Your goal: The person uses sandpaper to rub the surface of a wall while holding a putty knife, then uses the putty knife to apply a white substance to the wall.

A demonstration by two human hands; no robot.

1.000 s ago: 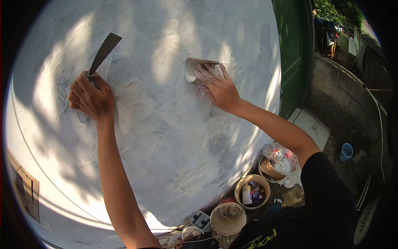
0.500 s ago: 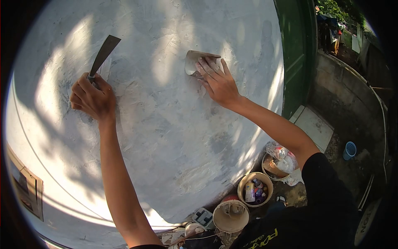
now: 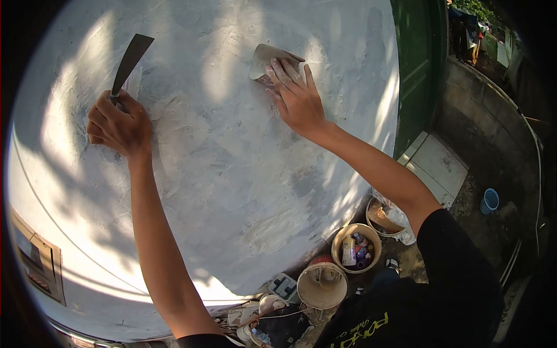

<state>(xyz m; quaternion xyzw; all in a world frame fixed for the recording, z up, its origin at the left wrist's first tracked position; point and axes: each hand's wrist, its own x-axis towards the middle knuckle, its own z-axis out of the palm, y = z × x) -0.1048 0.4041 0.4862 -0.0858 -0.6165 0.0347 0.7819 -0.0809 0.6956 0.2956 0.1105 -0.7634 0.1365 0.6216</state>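
A person in a black shirt (image 3: 447, 290) with yellow lettering reaches both bare hands toward a white, roughly coated wall (image 3: 232, 174), dappled with sunlight and shadow. The left hand (image 3: 122, 124), toward 10 o'clock, is closed in a fist around the handle of a putty knife (image 3: 131, 64), its dark blade tilted up toward 1 o'clock. The right hand (image 3: 299, 107), between 12 and 1 o'clock, holds a flat scraper (image 3: 264, 64) at 12 o'clock, fingers spread over its pale face and smeared with white; how much of the scraper's edge touches the wall cannot be told.

A green door (image 3: 419, 64) stands at 2 o'clock, beside the wall's edge. Pale boards (image 3: 444, 156) lie on the ground at 3 o'clock, with a blue cup (image 3: 489, 200) near them, farther out and slightly lower. Three containers line the foot of the wall: a tub (image 3: 382, 233) at 4 o'clock, partly hidden by the right arm; a bucket of bottles (image 3: 376, 240) between 4 and 5 o'clock; and a red-sided bucket (image 3: 313, 293), its mouth facing up, at 5 o'clock. A framed opening (image 3: 55, 269) sits low in the wall at 8 o'clock.
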